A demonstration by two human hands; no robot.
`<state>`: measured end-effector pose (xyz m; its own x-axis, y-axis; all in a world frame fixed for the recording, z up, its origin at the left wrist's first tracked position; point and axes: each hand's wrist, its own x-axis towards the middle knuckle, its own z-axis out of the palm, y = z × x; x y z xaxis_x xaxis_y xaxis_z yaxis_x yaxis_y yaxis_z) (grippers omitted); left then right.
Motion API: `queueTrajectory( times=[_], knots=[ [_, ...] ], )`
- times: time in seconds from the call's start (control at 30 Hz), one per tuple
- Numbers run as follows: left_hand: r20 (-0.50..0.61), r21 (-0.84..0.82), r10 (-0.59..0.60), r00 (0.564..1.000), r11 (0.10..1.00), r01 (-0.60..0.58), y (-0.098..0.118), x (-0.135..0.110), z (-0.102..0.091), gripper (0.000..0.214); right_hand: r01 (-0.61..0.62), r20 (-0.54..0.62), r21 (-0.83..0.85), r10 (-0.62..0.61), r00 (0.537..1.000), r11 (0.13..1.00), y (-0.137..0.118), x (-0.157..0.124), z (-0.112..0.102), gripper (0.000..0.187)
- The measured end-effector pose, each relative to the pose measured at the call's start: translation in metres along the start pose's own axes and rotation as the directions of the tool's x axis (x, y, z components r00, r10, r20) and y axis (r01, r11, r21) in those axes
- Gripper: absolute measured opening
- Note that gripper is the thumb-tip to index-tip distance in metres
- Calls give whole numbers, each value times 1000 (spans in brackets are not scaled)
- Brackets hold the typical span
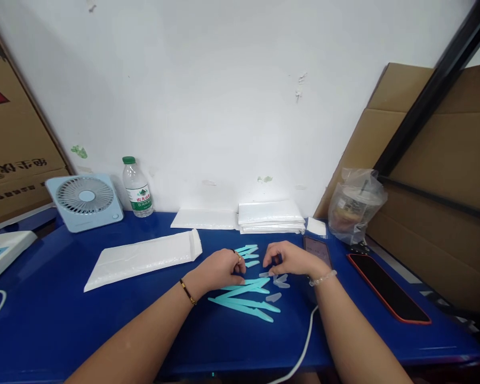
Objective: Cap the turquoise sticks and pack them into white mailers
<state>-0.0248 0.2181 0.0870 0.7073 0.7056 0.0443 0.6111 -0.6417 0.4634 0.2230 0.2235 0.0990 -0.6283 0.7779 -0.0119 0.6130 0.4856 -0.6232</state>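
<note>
Several thin teal plastic sticks [246, 302] lie in a loose pile on the blue table [56, 320], with more teal sticks [248, 250] just beyond. Small clear plastic caps [280, 281] sit to their right. My left hand [220, 269] rests knuckles-up on the pile with its fingers curled down onto a teal stick. My right hand [290, 260] hovers over the clear caps, fingers bent in a pinch; what it grips is hidden.
A white padded envelope [144, 258] lies to the left, and stacks of white envelopes [270, 216] stand by the wall. A small fan [84, 201], a water bottle [137, 186], a bagged drink cup [354, 205], a red-cased phone [388, 288] and a second phone [318, 250] surround them. A white cable [304, 352] runs off the front edge.
</note>
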Motion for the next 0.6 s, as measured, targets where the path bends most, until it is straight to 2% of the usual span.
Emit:
queueTrajectory(
  times=[0.07,0.2,0.3,0.6],
  knots=[
    [40,25,-21,999,1000,20,0,-1,-1,13,-33,27,-24,33,999,999,3,0,1,18],
    [-44,133,-30,999,990,35,0,0,-1,9,-130,12,-7,130,991,992,8,4,7,16],
    [-38,154,-25,999,988,30,0,1,-2,10,-171,15,8,171,985,985,8,5,7,17],
    [-58,196,-20,998,980,31,-2,1,0,17,-115,-73,-66,110,991,991,10,2,1,12]
  ],
)
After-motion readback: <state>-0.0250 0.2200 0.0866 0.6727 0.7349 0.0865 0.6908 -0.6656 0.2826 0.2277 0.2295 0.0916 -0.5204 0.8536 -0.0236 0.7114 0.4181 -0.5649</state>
